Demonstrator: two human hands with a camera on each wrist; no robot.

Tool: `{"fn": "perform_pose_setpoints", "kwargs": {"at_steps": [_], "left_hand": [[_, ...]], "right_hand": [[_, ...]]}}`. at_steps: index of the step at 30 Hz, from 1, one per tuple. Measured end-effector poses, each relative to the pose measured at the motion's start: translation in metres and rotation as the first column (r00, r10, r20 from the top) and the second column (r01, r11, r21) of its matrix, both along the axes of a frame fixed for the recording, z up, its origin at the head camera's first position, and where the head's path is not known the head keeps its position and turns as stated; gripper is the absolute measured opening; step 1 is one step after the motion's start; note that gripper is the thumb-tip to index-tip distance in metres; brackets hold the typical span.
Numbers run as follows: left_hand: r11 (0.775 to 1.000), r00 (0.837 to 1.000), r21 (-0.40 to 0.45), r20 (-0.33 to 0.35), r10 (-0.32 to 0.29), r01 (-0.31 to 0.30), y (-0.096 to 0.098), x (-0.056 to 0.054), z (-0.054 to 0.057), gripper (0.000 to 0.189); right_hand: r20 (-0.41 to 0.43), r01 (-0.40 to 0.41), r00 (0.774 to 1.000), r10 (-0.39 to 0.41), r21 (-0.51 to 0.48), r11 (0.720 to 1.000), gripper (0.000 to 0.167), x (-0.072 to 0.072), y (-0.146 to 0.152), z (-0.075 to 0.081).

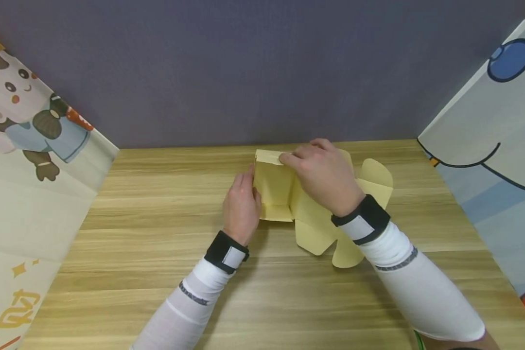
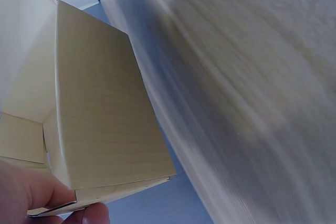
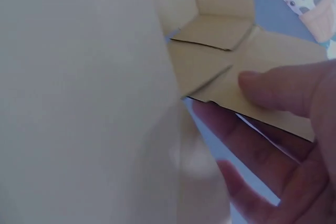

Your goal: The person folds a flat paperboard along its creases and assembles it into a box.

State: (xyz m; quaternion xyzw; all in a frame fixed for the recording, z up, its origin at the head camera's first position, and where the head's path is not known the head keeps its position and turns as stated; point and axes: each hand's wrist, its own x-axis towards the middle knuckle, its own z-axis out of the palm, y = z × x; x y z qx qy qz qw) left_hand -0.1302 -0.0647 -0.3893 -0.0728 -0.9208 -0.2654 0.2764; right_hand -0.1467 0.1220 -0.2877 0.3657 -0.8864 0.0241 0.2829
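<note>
A pale yellow cardboard box [image 1: 276,187], partly folded up, stands on the table with its open side facing up. My left hand [image 1: 241,206] holds its left wall; in the left wrist view, the thumb [image 2: 44,187] lies on one side of the cardboard and fingertips show on the other. At the far edge, my right hand [image 1: 325,172] pinches a narrow flap [image 1: 268,156]. The right wrist view shows that thumb on top of the flap [image 3: 278,111] and fingers beneath it. Part of the box's right side is hidden under the right hand.
Unfolded panels and rounded tabs [image 1: 376,174] of the same cardboard spread to the right, with more tabs [image 1: 347,253] toward the front. The wood-grain table [image 1: 157,243] meets a dark back wall [image 1: 262,73]. Cartoon-printed panels [image 1: 22,204] flank it on both sides.
</note>
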Motion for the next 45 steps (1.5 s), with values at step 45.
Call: {"fn": "perform_pose_setpoints", "kwargs": {"at_steps": [45], "left_hand": [[0.988, 0.996, -0.126, 0.003, -0.087, 0.087, 0.007, 0.009, -0.006, 0.087]], "right_hand": [[-0.088, 0.198, 0.975, -0.206, -0.091, 0.976, 0.03, -0.023, 0.0, -0.05]]}}
